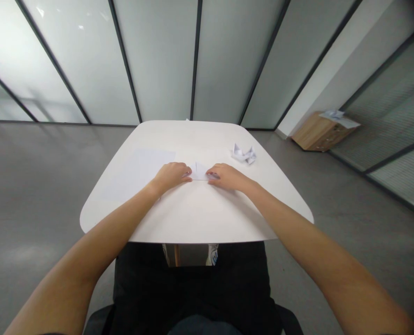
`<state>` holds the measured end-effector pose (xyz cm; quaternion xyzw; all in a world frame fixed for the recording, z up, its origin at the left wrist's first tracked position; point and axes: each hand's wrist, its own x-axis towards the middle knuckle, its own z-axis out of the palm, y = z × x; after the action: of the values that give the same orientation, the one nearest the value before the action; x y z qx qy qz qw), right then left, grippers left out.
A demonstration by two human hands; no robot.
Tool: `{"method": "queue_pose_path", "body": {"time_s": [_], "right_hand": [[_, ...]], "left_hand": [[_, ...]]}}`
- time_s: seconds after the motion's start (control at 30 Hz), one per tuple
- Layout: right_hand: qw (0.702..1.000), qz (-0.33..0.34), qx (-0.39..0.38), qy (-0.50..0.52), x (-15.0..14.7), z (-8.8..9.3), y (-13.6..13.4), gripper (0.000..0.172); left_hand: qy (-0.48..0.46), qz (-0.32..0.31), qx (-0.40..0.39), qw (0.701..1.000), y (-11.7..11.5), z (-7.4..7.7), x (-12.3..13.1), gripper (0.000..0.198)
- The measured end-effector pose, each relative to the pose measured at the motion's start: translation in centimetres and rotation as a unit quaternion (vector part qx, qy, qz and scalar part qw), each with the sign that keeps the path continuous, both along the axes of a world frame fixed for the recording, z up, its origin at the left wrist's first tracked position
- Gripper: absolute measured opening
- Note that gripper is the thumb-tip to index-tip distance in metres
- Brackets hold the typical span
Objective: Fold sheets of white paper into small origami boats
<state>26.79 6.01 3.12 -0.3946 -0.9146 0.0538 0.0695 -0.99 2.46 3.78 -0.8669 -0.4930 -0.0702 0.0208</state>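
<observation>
The left hand pinches one end of a folded paper, and the right hand pinches the other, near the middle of the white tabletop. A flat sheet lies left; crumpled-looking folded shapes sit right.

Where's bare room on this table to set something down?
Bare: the table between folded paper and near edge, and beyond it toward far edge. Crowded: centre, where left hand and right hand hold it; left, around flat paper; far right, around paper shapes.
</observation>
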Motion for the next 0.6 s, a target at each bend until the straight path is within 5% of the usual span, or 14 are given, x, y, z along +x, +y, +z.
{"method": "queue_pose_path", "body": {"time_s": [0.47, 0.6], "right_hand": [[0.99, -0.026, 0.019, 0.135, 0.3, -1.5, -0.3, 0.034], [0.972, -0.078, 0.023, 0.219, -0.3, -1.6, -0.4, 0.045]], "left_hand": [[0.059, -0.016, 0.037, 0.997, -0.9, -0.9, -0.4, 0.037], [0.052, 0.002, 0.041, 0.998, -1.1, -0.8, 0.0, 0.041]]}}
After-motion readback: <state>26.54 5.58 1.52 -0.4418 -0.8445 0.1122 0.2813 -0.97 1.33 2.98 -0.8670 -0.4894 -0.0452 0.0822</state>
